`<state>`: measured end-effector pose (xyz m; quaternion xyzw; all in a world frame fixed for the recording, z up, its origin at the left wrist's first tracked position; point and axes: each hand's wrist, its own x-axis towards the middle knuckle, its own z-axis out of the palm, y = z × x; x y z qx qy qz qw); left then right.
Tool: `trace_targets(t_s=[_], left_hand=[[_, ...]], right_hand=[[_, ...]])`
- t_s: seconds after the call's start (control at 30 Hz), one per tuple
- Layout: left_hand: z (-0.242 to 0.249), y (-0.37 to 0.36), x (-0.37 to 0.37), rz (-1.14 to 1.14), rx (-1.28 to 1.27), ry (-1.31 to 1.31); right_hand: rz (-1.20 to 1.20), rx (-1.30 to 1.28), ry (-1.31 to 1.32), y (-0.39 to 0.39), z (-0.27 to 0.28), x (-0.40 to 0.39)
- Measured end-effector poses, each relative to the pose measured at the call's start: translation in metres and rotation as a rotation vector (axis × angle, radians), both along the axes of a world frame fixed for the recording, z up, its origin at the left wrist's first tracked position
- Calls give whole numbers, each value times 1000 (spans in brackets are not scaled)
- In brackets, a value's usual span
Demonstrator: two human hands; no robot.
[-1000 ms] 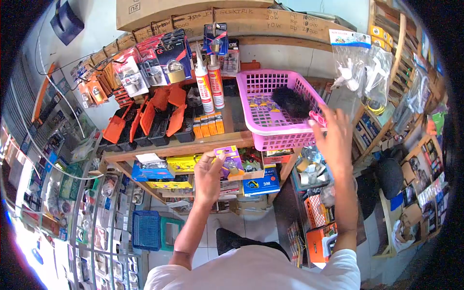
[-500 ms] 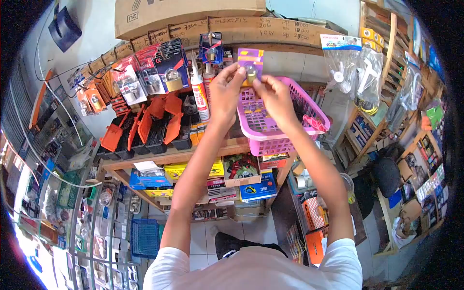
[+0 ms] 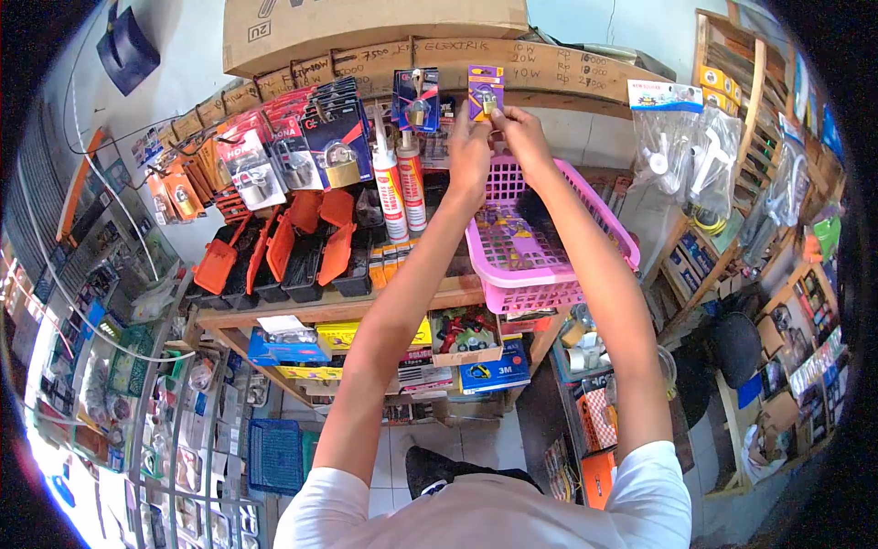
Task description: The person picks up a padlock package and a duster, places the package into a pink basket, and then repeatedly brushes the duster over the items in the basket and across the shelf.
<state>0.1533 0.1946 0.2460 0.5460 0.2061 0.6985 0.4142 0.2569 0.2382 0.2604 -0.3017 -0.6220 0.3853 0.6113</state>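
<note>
A padlock in a purple and yellow card pack [image 3: 486,94] is upright against the wooden board at the back. My left hand [image 3: 469,156] grips the card's lower left side, its fingers partly hidden. At the lower right, close to the padlock, my right hand [image 3: 524,142] pinches the same pack. Just left of it hangs another carded padlock [image 3: 417,112] on a dark blue card. Below my hands stands a pink plastic basket [image 3: 535,295], with several purple and yellow packs [image 3: 512,233] lying in it.
Left of my hands are two sealant tubes [image 3: 390,197], black bins with orange lids [image 3: 337,254] and rows of carded padlocks [image 3: 340,165]. The handwritten wooden board [image 3: 476,50] runs behind. Bagged taps [image 3: 658,151] hang at the right.
Both hands have moved the padlock pack up and away from me, from above the basket to the board at the back. The view has shifted slightly.
</note>
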Motion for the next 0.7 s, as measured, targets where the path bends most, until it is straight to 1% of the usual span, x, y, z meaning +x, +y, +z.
trace_targets(t_s=[0.07, 0.13, 0.17, 0.23, 0.27, 0.33, 0.37, 0.43, 0.47, 0.5, 0.53, 0.57, 0.6, 0.67, 0.7], left_hand=[[-2, -2, 0, -30, -4, -22], [-5, -2, -2, 43, -67, 63], [-7, 1, -1, 40, -69, 63], [-13, 6, 0, 48, 19, 34], [-16, 10, 1, 47, 17, 35], [-16, 8, 3, 90, 48, -4], [-15, 8, 4, 87, 46, -5], [-17, 8, 3, 47, 46, -12], [-19, 7, 3, 43, 40, -12], [-23, 5, 4, 119, 27, 56], [-27, 2, 2, 89, 3, 77], [-31, 0, 1, 60, -22, 98], [-40, -2, -1, 50, -22, 102], [-62, 3, -4, 307, -42, 200], [-76, 10, -9, 326, 37, 260]], right_hand=[[7, -27, -11, 6, -3, 3], [44, 55, -19, 12, -5, 5], [41, 54, -19, 15, -6, 7], [-31, 108, -142, 19, -6, 8], [-32, 106, -141, 21, -7, 8], [-82, 192, -212, 24, -7, 8], [-85, 189, -214, 26, -8, 8], [-12, 118, -50, 22, -10, 4], [-15, 112, -50, 22, -14, 6], [-7, 140, -115, 27, -22, 11], [-2, 169, -180, 33, -29, 17], [26, 254, -354, 36, -39, 22], [15, 251, -352, 25, -36, 22], [93, -465, -754, -3, -18, 18], [85, -468, -746, 9, -23, 23]])
